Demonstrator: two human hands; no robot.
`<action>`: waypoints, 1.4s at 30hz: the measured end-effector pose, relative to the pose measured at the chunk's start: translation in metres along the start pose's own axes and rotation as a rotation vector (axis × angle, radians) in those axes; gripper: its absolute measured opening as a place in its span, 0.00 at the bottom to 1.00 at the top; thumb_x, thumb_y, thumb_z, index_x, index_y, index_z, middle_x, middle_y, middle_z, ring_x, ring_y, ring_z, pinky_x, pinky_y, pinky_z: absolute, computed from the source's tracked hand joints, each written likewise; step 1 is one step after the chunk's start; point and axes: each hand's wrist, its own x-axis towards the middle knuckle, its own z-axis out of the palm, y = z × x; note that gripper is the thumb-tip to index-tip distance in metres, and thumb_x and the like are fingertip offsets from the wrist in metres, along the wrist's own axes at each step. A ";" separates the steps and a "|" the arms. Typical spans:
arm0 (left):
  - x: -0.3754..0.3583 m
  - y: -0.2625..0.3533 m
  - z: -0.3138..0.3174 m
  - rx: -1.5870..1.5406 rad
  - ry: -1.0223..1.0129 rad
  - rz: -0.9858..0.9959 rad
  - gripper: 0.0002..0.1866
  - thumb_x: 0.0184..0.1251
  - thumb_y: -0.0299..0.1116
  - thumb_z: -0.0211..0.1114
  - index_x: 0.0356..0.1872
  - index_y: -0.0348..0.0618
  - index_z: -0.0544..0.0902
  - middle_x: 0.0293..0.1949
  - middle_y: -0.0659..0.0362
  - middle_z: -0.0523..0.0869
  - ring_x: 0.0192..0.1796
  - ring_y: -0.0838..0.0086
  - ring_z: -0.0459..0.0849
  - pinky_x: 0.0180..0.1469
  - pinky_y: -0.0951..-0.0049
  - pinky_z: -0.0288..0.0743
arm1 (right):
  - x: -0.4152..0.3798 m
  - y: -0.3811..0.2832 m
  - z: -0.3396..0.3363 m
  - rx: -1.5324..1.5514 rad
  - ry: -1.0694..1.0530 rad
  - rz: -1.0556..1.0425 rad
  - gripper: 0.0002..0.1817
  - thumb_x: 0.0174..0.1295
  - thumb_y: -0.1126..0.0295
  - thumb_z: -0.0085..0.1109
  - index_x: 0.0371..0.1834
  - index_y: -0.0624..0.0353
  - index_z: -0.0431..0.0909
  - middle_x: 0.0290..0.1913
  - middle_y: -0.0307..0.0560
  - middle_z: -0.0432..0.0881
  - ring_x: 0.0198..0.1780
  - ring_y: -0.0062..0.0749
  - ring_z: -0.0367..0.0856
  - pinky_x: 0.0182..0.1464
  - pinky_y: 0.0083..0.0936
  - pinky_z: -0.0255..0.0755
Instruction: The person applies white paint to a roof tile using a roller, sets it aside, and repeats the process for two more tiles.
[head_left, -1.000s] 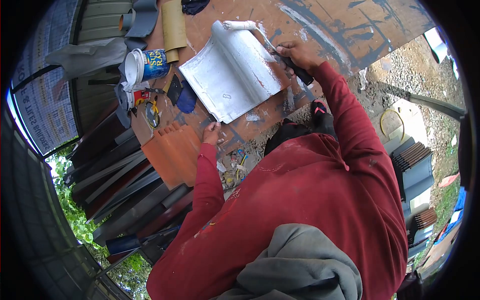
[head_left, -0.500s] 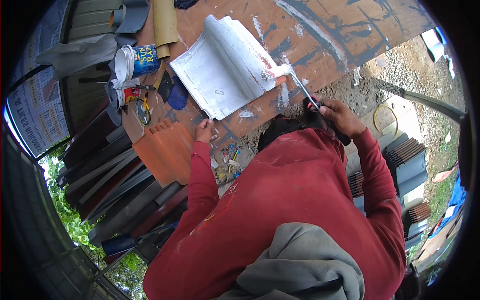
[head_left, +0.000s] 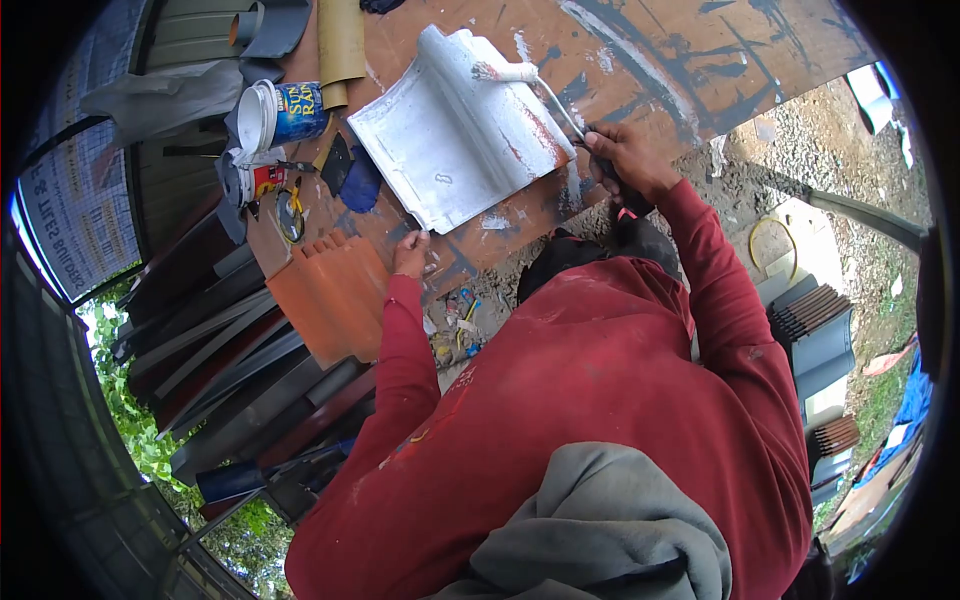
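A curved roof tile (head_left: 455,150), mostly coated in white paint, lies on the brown board. Bare reddish patches show along its right edge. My right hand (head_left: 628,160) is closed around the handle of a paint roller (head_left: 512,73). The white-coated roller head rests on the tile's upper right part, and its metal rod runs down to my hand. At the tile's near left corner, my left hand (head_left: 410,256) pinches the edge between its fingers. An unpainted orange roof tile (head_left: 330,295) lies beside my left forearm.
A paint-splashed brown board (head_left: 660,60) carries the tile. To the left stand a blue paint bucket (head_left: 296,112), a smaller red-labelled can (head_left: 265,180) and a yellow tape roll (head_left: 290,215). Dark tiles (head_left: 250,375) are stacked at the lower left, with more tiles (head_left: 820,335) at the right.
The roller has moved up the tile, away from me, from its near right edge to the upper right part. My right hand went forward with it; my left hand stays at the corner.
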 end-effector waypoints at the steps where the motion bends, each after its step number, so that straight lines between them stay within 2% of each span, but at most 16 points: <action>1: 0.003 -0.003 -0.001 -0.021 -0.006 -0.018 0.25 0.77 0.51 0.65 0.65 0.45 0.81 0.48 0.61 0.83 0.44 0.73 0.84 0.36 0.66 0.87 | 0.011 -0.005 -0.001 -0.011 -0.007 -0.033 0.16 0.82 0.61 0.44 0.51 0.63 0.76 0.22 0.40 0.77 0.15 0.20 0.70 0.17 0.20 0.66; 4: -0.003 0.004 0.001 -0.030 -0.009 -0.030 0.28 0.75 0.51 0.67 0.67 0.44 0.80 0.47 0.61 0.86 0.44 0.73 0.84 0.33 0.68 0.86 | 0.018 0.002 -0.004 -0.032 -0.016 -0.082 0.16 0.82 0.61 0.44 0.46 0.63 0.76 0.23 0.42 0.78 0.15 0.21 0.70 0.16 0.22 0.66; 11: -0.003 0.000 0.000 0.016 -0.006 0.044 0.30 0.76 0.50 0.66 0.68 0.39 0.78 0.52 0.57 0.86 0.48 0.72 0.84 0.37 0.68 0.86 | -0.098 0.046 -0.011 0.015 -0.013 0.062 0.17 0.82 0.60 0.46 0.56 0.64 0.77 0.22 0.38 0.76 0.15 0.19 0.70 0.18 0.19 0.65; 15: -0.005 0.004 0.003 -0.004 0.026 0.025 0.33 0.75 0.50 0.68 0.71 0.37 0.75 0.61 0.51 0.84 0.56 0.68 0.84 0.38 0.68 0.86 | -0.150 0.044 -0.017 -0.081 -0.011 0.187 0.16 0.81 0.59 0.48 0.48 0.62 0.78 0.22 0.36 0.76 0.16 0.18 0.71 0.19 0.20 0.65; 17: -0.002 0.002 0.003 -0.016 0.012 0.033 0.34 0.74 0.50 0.69 0.71 0.37 0.75 0.61 0.51 0.84 0.56 0.67 0.84 0.39 0.67 0.87 | -0.158 0.048 -0.017 -0.184 -0.031 0.197 0.16 0.81 0.59 0.49 0.40 0.60 0.77 0.22 0.36 0.76 0.16 0.18 0.72 0.19 0.20 0.65; 18: 0.000 -0.001 0.001 -0.030 0.007 0.039 0.34 0.73 0.50 0.69 0.71 0.37 0.75 0.62 0.51 0.84 0.56 0.67 0.84 0.39 0.67 0.87 | -0.159 0.047 -0.015 -0.182 -0.034 0.197 0.16 0.81 0.59 0.49 0.40 0.60 0.77 0.22 0.36 0.76 0.16 0.18 0.72 0.19 0.20 0.65; 21: 0.004 -0.007 0.000 0.009 0.048 0.082 0.34 0.72 0.50 0.71 0.69 0.37 0.77 0.61 0.51 0.84 0.57 0.66 0.84 0.41 0.66 0.88 | -0.153 0.042 -0.006 -0.163 -0.009 0.146 0.16 0.81 0.59 0.49 0.41 0.61 0.78 0.22 0.36 0.76 0.18 0.19 0.73 0.21 0.22 0.66; 23: 0.001 -0.006 0.001 -0.010 0.055 0.075 0.33 0.71 0.50 0.71 0.68 0.36 0.78 0.61 0.50 0.84 0.57 0.66 0.84 0.42 0.65 0.87 | -0.146 0.043 0.002 -0.264 0.121 -0.024 0.16 0.80 0.60 0.50 0.42 0.62 0.79 0.21 0.37 0.75 0.19 0.21 0.73 0.24 0.25 0.67; 24: 0.001 -0.007 0.002 -0.028 0.057 0.073 0.33 0.71 0.51 0.72 0.68 0.36 0.79 0.61 0.50 0.84 0.57 0.66 0.84 0.43 0.65 0.87 | -0.140 0.044 0.004 -0.269 0.114 -0.026 0.16 0.80 0.60 0.50 0.42 0.62 0.79 0.21 0.37 0.75 0.19 0.21 0.73 0.24 0.25 0.67; 26: 0.007 -0.011 0.001 -0.025 0.057 0.074 0.33 0.71 0.50 0.72 0.68 0.36 0.79 0.62 0.50 0.84 0.56 0.66 0.85 0.43 0.65 0.87 | -0.123 0.044 0.007 -0.501 0.202 -0.089 0.16 0.80 0.61 0.50 0.44 0.64 0.80 0.20 0.40 0.74 0.20 0.22 0.72 0.26 0.27 0.67; 29: 0.001 -0.004 0.000 0.002 0.042 0.051 0.33 0.73 0.49 0.70 0.70 0.37 0.76 0.63 0.51 0.82 0.58 0.65 0.84 0.42 0.64 0.88 | -0.083 0.016 0.015 -0.354 0.129 -0.015 0.17 0.81 0.59 0.47 0.44 0.62 0.77 0.21 0.38 0.76 0.16 0.20 0.74 0.18 0.21 0.66; 31: -0.002 0.003 0.001 0.021 0.020 0.034 0.34 0.75 0.48 0.68 0.74 0.37 0.72 0.63 0.51 0.81 0.60 0.64 0.82 0.41 0.63 0.89 | -0.043 0.000 0.020 -0.386 0.158 -0.061 0.16 0.81 0.60 0.47 0.45 0.63 0.77 0.21 0.39 0.76 0.14 0.22 0.74 0.17 0.23 0.67; 33: 0.001 0.001 -0.001 0.027 0.003 0.044 0.35 0.75 0.48 0.68 0.74 0.37 0.71 0.65 0.50 0.80 0.61 0.63 0.82 0.41 0.62 0.89 | -0.002 -0.019 0.024 -0.343 0.166 -0.043 0.16 0.78 0.62 0.52 0.50 0.68 0.79 0.20 0.43 0.75 0.15 0.28 0.75 0.20 0.30 0.70; 36: -0.002 0.001 0.001 -0.013 0.053 0.055 0.33 0.71 0.49 0.72 0.68 0.36 0.79 0.63 0.51 0.83 0.54 0.67 0.85 0.36 0.67 0.88 | 0.039 -0.045 0.033 -0.345 0.187 -0.080 0.17 0.78 0.62 0.52 0.51 0.68 0.79 0.20 0.43 0.76 0.14 0.28 0.76 0.17 0.31 0.71; 39: -0.006 0.003 0.003 -0.059 0.058 0.054 0.34 0.71 0.49 0.72 0.69 0.36 0.78 0.63 0.52 0.83 0.54 0.67 0.85 0.37 0.67 0.88 | 0.042 -0.053 0.034 -0.285 0.196 -0.086 0.18 0.78 0.62 0.52 0.52 0.69 0.79 0.21 0.43 0.76 0.15 0.27 0.75 0.18 0.28 0.71; 42: 0.001 -0.003 0.001 -0.039 0.050 0.033 0.35 0.71 0.49 0.72 0.70 0.36 0.77 0.62 0.52 0.83 0.54 0.68 0.85 0.37 0.67 0.87 | 0.014 -0.024 0.020 -0.300 0.140 -0.028 0.19 0.79 0.61 0.50 0.56 0.68 0.79 0.21 0.41 0.76 0.15 0.24 0.74 0.18 0.27 0.70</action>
